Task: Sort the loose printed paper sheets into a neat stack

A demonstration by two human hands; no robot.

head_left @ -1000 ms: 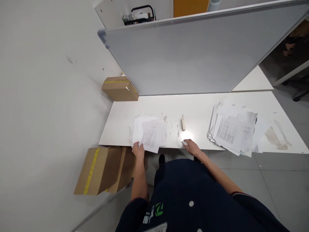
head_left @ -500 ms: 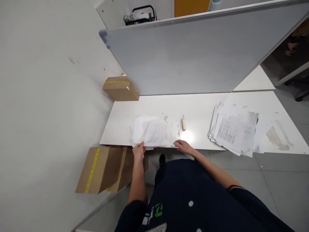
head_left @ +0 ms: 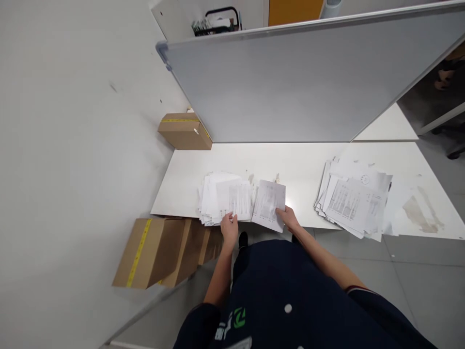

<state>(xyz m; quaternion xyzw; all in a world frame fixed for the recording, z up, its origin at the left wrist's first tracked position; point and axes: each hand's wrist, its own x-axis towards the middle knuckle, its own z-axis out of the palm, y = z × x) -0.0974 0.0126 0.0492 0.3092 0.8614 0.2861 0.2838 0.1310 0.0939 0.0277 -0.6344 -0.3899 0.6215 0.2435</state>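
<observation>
A printed sheet [head_left: 268, 203] is pinched at its right edge by my right hand [head_left: 288, 218], above the table's front edge. To its left lies a loose stack of papers [head_left: 210, 196] with a printed page on top. My left hand [head_left: 229, 230] is at the front edge of that stack, its fingers loosely bent and slightly apart, with nothing seen in them. Behind the held sheet, only the tip of a small cream-coloured object [head_left: 277, 180] shows. The rest of it is hidden.
A second, thicker pile of papers [head_left: 348, 201] lies on the right of the white table [head_left: 236, 157]. A whiteboard panel [head_left: 272, 92] stands along the back. One cardboard box [head_left: 185, 134] sits at the back left corner; other boxes [head_left: 140, 252] are on the floor below.
The top printed sheet has gone from the left stack into my right hand and moved right, covering most of the cream object. My left hand has shifted right along the stack.
</observation>
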